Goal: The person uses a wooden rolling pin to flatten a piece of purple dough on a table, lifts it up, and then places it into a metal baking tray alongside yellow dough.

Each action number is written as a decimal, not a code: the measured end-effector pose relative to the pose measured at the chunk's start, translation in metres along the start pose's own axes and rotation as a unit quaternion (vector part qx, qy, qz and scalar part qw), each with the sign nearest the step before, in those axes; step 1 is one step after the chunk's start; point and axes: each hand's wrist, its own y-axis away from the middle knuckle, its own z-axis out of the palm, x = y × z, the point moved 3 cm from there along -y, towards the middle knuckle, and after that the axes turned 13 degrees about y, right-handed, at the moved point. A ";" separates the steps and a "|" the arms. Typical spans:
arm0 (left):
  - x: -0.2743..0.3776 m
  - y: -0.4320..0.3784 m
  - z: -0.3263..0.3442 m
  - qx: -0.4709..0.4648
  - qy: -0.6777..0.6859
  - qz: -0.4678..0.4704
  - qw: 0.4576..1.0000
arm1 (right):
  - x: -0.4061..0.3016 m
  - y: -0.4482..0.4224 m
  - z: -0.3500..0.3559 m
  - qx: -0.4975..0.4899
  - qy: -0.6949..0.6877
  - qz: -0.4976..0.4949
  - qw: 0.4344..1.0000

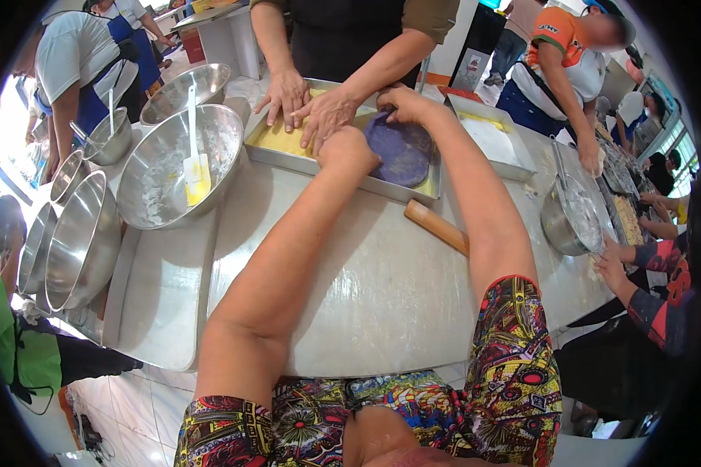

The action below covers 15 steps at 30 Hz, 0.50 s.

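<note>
A rectangular metal baking pan [339,170] stands at the far side of the table, lined with yellow dough [277,139]. Over its right part lies a rounded sheet of purple dough [402,153]. My left hand [349,150] is at the left edge of the purple sheet, fingers curled and mostly hidden from above. At the upper left edge of that sheet, my right hand [408,105] has its thumb and fingers pinched on the dough. Across from me, a co-worker's two hands [309,111] press on the yellow dough, close beside my left hand.
A wooden rolling pin [436,226] lies under my right forearm. Left stands a large steel bowl [146,152] holding a white spatula [193,149], with several more bowls beyond. At right are another pan [517,170] and a steel bowl [561,225]. Several people work around the table.
</note>
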 end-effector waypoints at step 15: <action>0.006 -0.007 0.012 -0.031 0.040 0.022 0.998 | 0.008 0.026 -0.013 0.036 0.054 -0.065 0.996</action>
